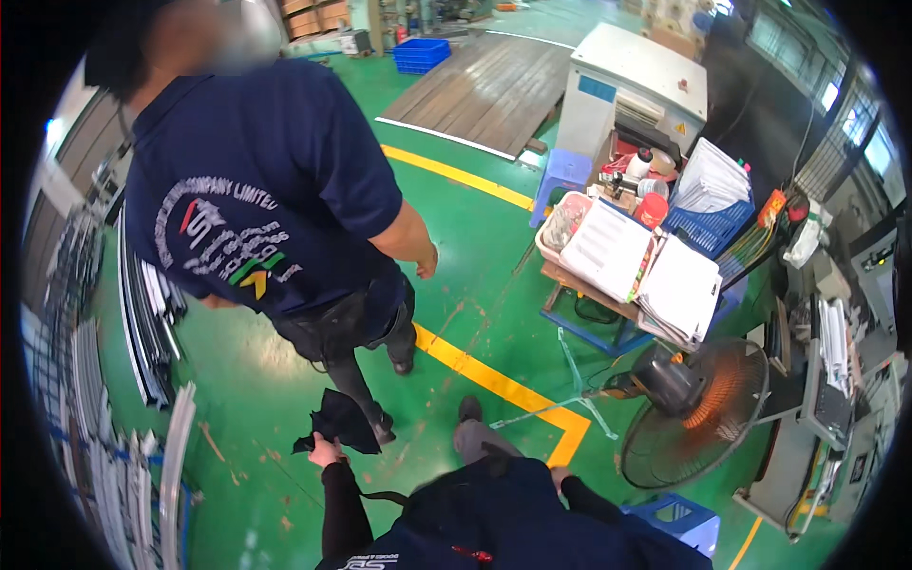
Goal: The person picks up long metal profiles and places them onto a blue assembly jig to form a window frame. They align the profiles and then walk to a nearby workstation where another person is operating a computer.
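My left hand [326,451] is closed on the lower edge of a crumpled black cloth [344,422], held out ahead of me to the left. The cloth hangs over the green floor, by a co-worker's lower leg in this view. Close against my right side, my right hand [560,476] shows only in part. Its fingers are too hidden to read, and I see nothing in it. The standing fan [698,404] is the thing nearest to that hand, along with a blue plastic stool [676,521].
A co-worker [266,190] in a navy shirt stands ahead at left. Metal profiles [142,304] lie along the left side. To the right, a table holds papers [608,249] and a blue basket [712,223]; a white machine [632,90] stands behind. Yellow lines [494,380] mark the floor.
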Demonstrator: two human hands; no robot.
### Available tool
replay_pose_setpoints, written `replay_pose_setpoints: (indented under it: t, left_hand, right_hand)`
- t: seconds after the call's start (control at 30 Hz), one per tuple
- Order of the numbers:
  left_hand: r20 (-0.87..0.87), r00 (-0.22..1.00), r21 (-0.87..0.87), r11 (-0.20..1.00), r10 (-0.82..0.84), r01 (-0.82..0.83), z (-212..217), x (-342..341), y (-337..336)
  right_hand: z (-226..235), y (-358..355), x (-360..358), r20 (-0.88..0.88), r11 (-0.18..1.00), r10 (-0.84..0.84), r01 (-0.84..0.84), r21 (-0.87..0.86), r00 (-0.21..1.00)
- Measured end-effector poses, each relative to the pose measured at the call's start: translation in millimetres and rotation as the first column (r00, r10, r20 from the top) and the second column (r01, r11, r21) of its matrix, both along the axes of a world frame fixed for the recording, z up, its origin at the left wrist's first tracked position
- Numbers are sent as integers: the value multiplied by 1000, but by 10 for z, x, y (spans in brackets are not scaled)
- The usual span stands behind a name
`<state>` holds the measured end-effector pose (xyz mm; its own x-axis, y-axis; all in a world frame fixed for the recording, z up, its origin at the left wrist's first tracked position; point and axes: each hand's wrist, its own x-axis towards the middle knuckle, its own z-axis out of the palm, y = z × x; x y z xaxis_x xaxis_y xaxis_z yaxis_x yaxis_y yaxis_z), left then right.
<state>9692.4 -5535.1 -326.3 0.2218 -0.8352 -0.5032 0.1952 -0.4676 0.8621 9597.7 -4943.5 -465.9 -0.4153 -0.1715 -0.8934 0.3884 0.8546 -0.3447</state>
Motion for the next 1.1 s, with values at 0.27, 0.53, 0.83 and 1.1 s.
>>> replay_pose_setpoints:
  t: [0.27, 0.53, 0.83, 1.1]
  left_hand:
    - [394, 905, -235, 933, -163, 271, -477, -2150, -1210]
    - [572, 770, -114, 902, -282, 416, -973, -5155, -2184]
    - [798, 437, -74, 653, -415, 754, -458, -9020, -2792]
    - [872, 253, -4, 511, -419, 860, -563, -12482, -3020]
  right_hand:
    - [2576, -2750, -3878, -248, 686, -436, 142, -713, 865]
    - [2528, -3955, -7147, -500, 763, -479, 60, -644, 722]
    - [1109, -3429, -8840, -474, 924, -334, 382, 5, 815]
    - [-97, -2961, -10867, -103, 987, 156, -150, 67, 982]
